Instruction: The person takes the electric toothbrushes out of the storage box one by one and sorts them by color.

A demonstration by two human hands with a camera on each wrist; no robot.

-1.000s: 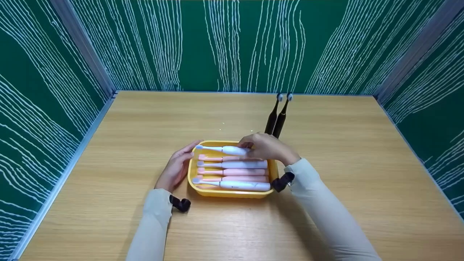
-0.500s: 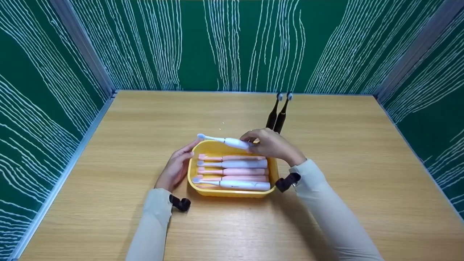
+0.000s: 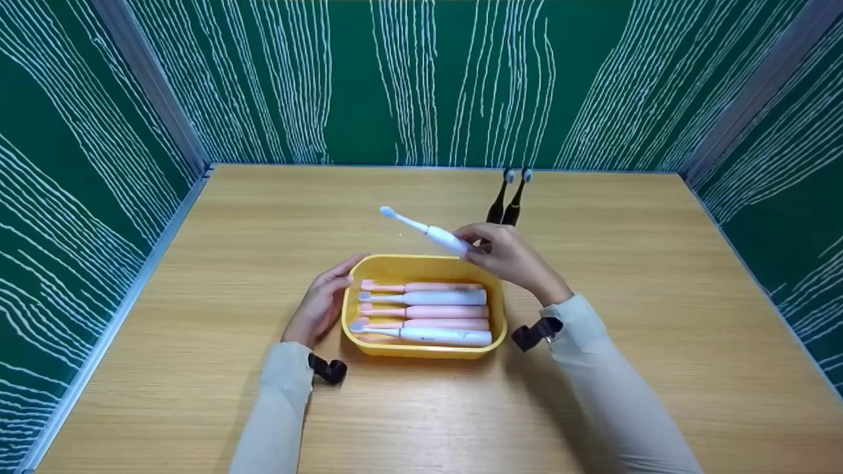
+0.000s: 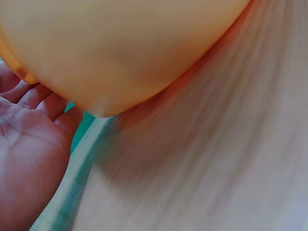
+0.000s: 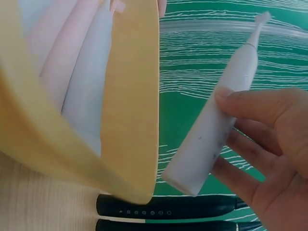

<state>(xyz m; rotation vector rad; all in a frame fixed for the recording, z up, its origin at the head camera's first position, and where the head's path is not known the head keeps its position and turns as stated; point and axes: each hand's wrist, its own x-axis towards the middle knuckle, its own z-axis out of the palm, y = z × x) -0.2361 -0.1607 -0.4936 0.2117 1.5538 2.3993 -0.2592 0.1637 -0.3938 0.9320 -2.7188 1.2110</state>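
My right hand [image 3: 510,257] pinches a white electric toothbrush [image 3: 442,236] by its handle, above the far rim of a yellow basket [image 3: 425,352]. Its brush head points up and to the left; in the right wrist view the thumb lies on one side of the white toothbrush [image 5: 207,122] and the fingers are behind it. My left hand [image 3: 319,309] rests against the basket's left wall, fingers extended along the outside. The left wrist view has the palm [image 4: 31,144] beside the basket wall [image 4: 110,53]. Inside the basket lie pink toothbrushes [image 3: 448,312] and white toothbrushes [image 3: 444,336], side by side.
Two black electric toothbrushes [image 3: 512,212] lie together on the wooden table [image 3: 296,217] behind my right hand, their handle ends hidden by it. Green panels [image 3: 593,85] with white wavy lines enclose the table at the back and sides.
My right hand has lifted the white toothbrush out of the basket, moving it away from me and slightly right, with its head tilting upward. The left hand and the basket stay in place.
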